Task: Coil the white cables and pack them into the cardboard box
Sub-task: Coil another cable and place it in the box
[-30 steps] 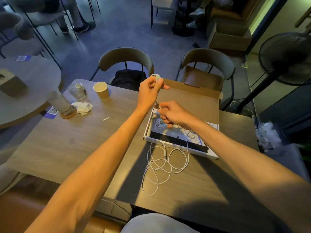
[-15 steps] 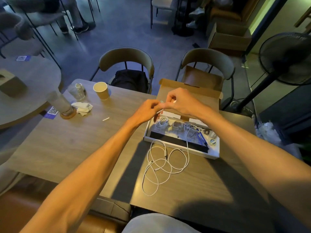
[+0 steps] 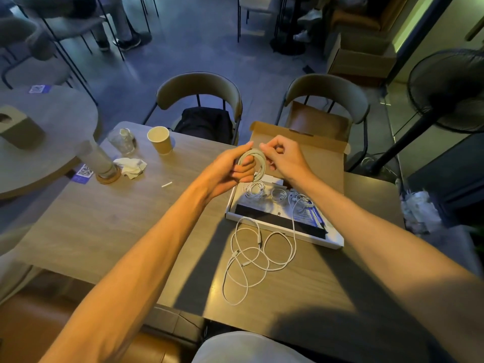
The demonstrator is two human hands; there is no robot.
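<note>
My left hand [image 3: 230, 167] grips a coiled white cable [image 3: 258, 163], a neat ring held up above the far left corner of the cardboard box [image 3: 324, 158]. My right hand [image 3: 284, 159] pinches the top right of that ring. The box lies open on the table, its brown lid flap raised at the back. Inside it rest small coiled white cables [image 3: 277, 193] on a white and black insert. Loose white cables [image 3: 258, 254] sprawl in loops on the table in front of the box, one strand running up over the box's front edge.
On the wooden table [image 3: 110, 221] stand a paper cup [image 3: 159, 140], a glass [image 3: 121, 141], a tall tumbler on a coaster [image 3: 98, 159] and a crumpled tissue [image 3: 131, 166]. Two chairs [image 3: 199, 100] face the far edge. A floor fan [image 3: 450, 93] stands at the right.
Both hands came together above the box's far left corner. The cable strand they were winding now forms a full ring in my left hand, with my right hand pinching its top.
</note>
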